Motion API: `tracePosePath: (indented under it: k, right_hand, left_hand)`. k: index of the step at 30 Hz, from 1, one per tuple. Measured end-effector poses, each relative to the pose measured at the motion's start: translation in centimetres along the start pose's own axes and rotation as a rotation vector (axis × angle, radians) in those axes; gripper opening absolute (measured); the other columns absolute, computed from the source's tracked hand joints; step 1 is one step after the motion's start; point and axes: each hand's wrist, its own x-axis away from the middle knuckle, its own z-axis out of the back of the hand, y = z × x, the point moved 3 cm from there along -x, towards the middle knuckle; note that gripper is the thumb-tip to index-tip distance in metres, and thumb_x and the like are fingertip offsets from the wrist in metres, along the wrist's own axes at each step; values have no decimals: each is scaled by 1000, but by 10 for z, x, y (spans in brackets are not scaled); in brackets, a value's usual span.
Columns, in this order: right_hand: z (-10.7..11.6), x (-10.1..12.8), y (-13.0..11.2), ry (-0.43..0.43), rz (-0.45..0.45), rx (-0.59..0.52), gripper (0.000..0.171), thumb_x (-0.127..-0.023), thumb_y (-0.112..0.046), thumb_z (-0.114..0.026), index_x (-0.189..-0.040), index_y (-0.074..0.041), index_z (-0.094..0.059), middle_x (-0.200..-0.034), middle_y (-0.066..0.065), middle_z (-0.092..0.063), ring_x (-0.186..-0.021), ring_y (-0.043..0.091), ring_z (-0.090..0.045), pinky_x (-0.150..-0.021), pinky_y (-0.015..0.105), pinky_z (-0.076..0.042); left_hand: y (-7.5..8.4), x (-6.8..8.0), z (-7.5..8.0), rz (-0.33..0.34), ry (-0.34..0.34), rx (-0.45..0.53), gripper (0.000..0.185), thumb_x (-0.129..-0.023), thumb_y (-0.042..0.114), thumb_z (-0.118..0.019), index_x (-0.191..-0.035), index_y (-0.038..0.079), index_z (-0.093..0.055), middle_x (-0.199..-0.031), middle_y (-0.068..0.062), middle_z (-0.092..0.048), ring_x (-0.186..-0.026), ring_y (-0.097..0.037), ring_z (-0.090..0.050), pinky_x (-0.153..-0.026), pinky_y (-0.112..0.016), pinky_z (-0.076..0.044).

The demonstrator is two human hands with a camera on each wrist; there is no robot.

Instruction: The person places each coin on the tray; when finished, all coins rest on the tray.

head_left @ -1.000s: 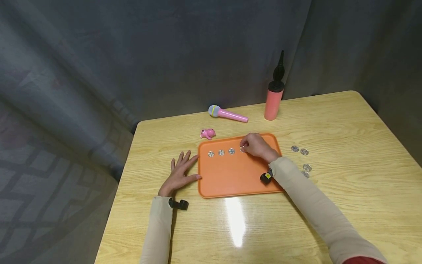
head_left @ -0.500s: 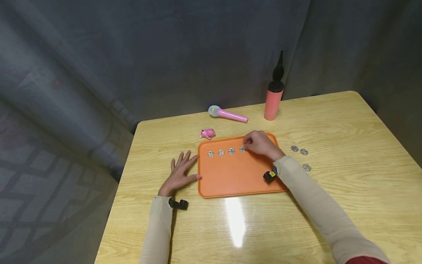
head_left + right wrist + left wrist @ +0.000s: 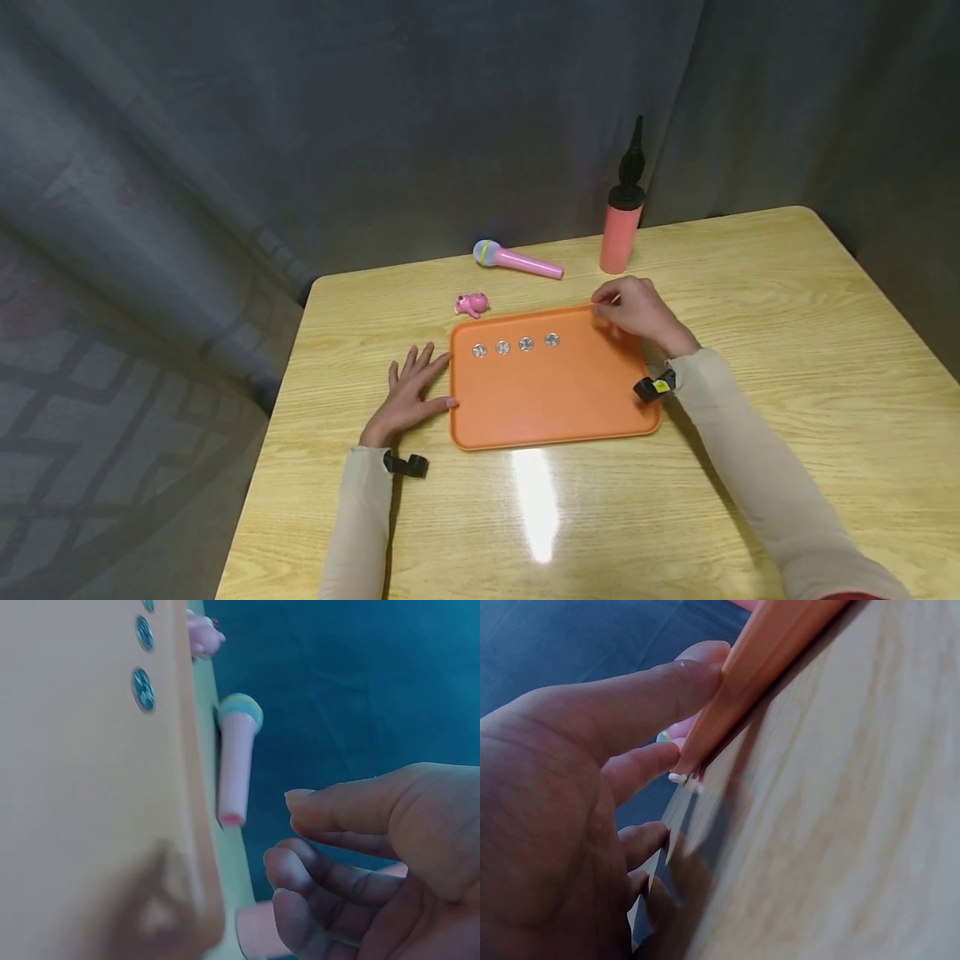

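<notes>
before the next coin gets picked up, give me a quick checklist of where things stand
1. Four silver coins lie in a row on the orange plastic tray: ok.
2. Right hand holds nothing, fingers loosely curled above the tray's far right corner: ok.
3. Left hand lies flat on the wooden table, fingertips against the tray's left rim: ok.
4. Loose coins on the table right of the tray are visible: not ok, the right arm covers that spot.
5. Pink toy microphone and pink pump with black nozzle lie beyond the tray, off it: ok.
</notes>
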Motion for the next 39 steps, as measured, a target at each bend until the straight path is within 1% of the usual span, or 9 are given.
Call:
tracePosePath:
  k: [10, 16, 18, 20, 22, 28, 31, 36, 39]
  right_hand:
    - [37, 25, 32, 35, -66, -13, 25, -95, -14, -65, -112, 4, -72, -105, 24, -72, -87, 34, -70, -65, 26, -50]
    - [51, 40, 58, 56, -127, 10, 27, -95, -17, -67, -110, 4, -72, -102, 24, -72, -80, 21, -70, -65, 25, -49]
    - [54, 45, 65, 53, -138, 27, 27, -95, -17, -67, -110, 5, -72, -102, 25, -73, -80, 20, -70, -67, 25, -49]
    - [55, 49, 73, 41, -143, 36, 28, -95, -18, -66, -110, 6, -71, -102, 26, -72, -81, 25, -70, -67, 26, -50]
    - [55, 53, 79, 26, -156, 43, 29, -96, -18, -66, -111, 7, -71, -101, 26, -72, -80, 25, -69, -64, 26, -50]
    - [49, 62, 92, -40, -191, 61, 26, -94, -14, -66, -108, 7, -70, -96, 23, -73, -73, 12, -63, -62, 25, -48]
    - [46, 67, 93, -69, -190, 91, 28, -92, -16, -68, -107, 7, -70, -96, 23, -73, -74, 16, -64, -65, 29, -49]
    - [42, 73, 87, -124, -172, 158, 35, -90, -18, -72, -114, 8, -70, -108, 27, -71, -96, 37, -66, -81, 52, -53]
    - [40, 74, 83, -151, -126, 201, 28, -89, -14, -72, -110, 4, -73, -107, 26, -72, -95, 36, -67, -80, 54, -54]
  left_hand:
    - [1, 0, 0, 5, -2, -13, 82, -87, 43, -74, -158, 29, -33, -171, -11, -10, -159, -37, 7, -120, -66, 16]
    - [2, 1, 0, -1, -2, -8, 83, -87, 45, -74, -157, 29, -34, -171, -12, -11, -158, -38, 7, -120, -67, 16]
    - [1, 1, -1, -3, -1, 0, 83, -87, 45, -74, -157, 29, -34, -171, -12, -10, -158, -38, 7, -119, -67, 16]
    - [0, 1, -1, -8, 2, 4, 82, -87, 44, -74, -157, 28, -34, -170, -12, -11, -158, -38, 7, -119, -67, 17]
    - [1, 1, 0, -10, 4, 6, 82, -87, 43, -75, -157, 27, -34, -170, -13, -11, -158, -39, 7, -119, -67, 17]
    - [2, 1, 0, -11, 3, -3, 82, -87, 41, -75, -157, 26, -35, -170, -14, -12, -158, -40, 5, -119, -68, 15]
    - [2, 0, 0, -10, -1, -3, 82, -87, 42, -75, -157, 26, -35, -170, -14, -12, -158, -40, 6, -119, -68, 16]
    - [2, 0, 0, -3, -2, -6, 83, -87, 41, -75, -158, 27, -34, -170, -12, -11, -158, -38, 7, -120, -66, 17]
    - [1, 0, 0, -2, 2, -10, 83, -87, 40, -75, -158, 28, -33, -170, -12, -11, -159, -38, 7, -120, -66, 17]
